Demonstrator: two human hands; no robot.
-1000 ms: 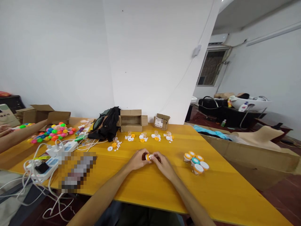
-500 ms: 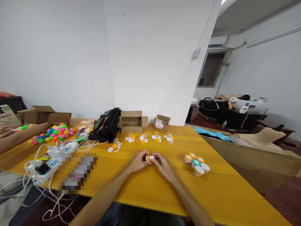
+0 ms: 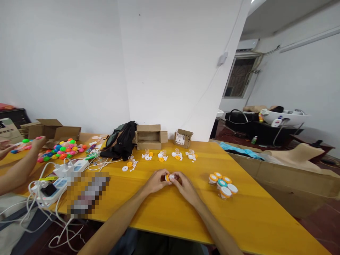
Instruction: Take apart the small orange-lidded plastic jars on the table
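Observation:
Between my two hands is a small clear plastic cup with an orange lid (image 3: 167,177), lying on its side just above the table, with white bits showing inside it. My left hand (image 3: 156,181) is closed on the lid end, fingertips around the orange rim. Thumb and fingers of my right hand (image 3: 183,183) grip the clear end, hiding part of it. To the right stands a cluster of similar lidded cups (image 3: 225,191), lids orange, white and teal. Beyond my hands lie several small groups of loose parts: white discs (image 3: 124,169), orange rings (image 3: 129,164) and clear cups (image 3: 177,151).
Cardboard boxes (image 3: 149,145) and a black bag (image 3: 124,141) stand along the wall. Power strips (image 3: 60,184) with tangled cables and a blurred-out phone-like object (image 3: 90,194) lie at left. Colourful balls (image 3: 62,150) sit near a co-worker's arm (image 3: 22,166).
The cup has turned slightly in my fingers, so the white bits inside show more clearly. The co-worker's hand at far left has lifted, with a pink ball at its fingers.

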